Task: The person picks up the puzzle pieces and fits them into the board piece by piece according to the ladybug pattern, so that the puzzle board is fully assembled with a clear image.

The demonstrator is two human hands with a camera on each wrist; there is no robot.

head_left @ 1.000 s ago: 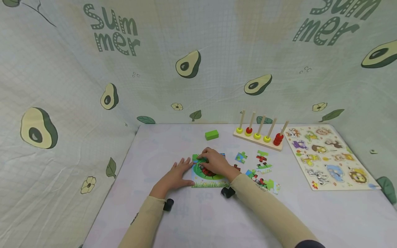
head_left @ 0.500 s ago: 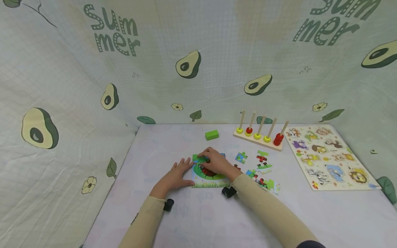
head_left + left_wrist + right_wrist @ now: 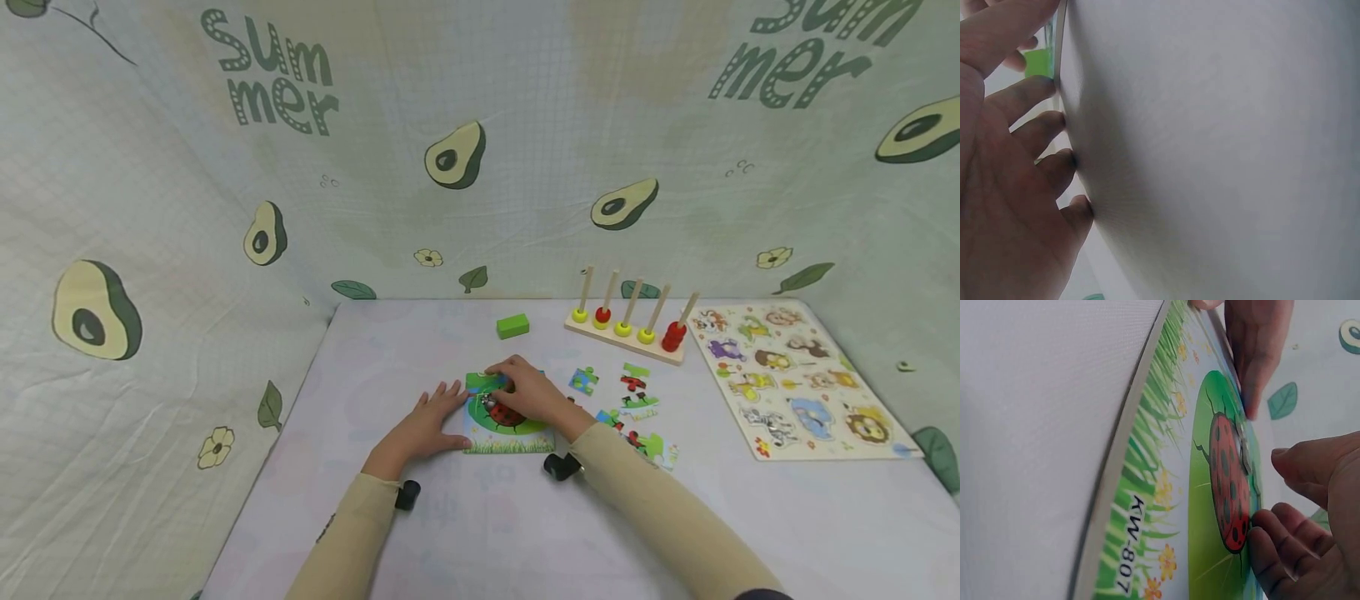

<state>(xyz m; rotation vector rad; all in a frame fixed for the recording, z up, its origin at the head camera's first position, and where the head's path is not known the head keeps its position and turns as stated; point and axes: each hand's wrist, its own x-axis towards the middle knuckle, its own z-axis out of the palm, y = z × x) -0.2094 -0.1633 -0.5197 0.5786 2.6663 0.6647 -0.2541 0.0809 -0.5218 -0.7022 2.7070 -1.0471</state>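
A ladybug jigsaw board [image 3: 510,447] lies on the table in front of me, its grass edge towards me. My left hand [image 3: 426,423] rests flat at its left side with fingers spread, the thumb at the lower left corner; the left wrist view shows that palm [image 3: 1016,187] and the fingertips on the table. Over the board's far half is my right hand [image 3: 530,392]. In the right wrist view its thumb [image 3: 1310,459] and fingers stand apart with nothing between them, beside the ladybug picture [image 3: 1229,481]. Jigsaw pieces [image 3: 1244,450] show raised edges on the board there.
Loose jigsaw pieces lie right of the board, among them a blue-green piece [image 3: 583,381] and a ladybug piece [image 3: 633,384]. A green block [image 3: 513,326] sits behind. Further right stand a wooden peg counter [image 3: 622,332] with beads and an animal puzzle board [image 3: 780,446].
My right hand has shifted slightly to the right, and its thumb and fingers have come away from the board's upper left part, uncovering more of the ladybug. The left hand stays put.
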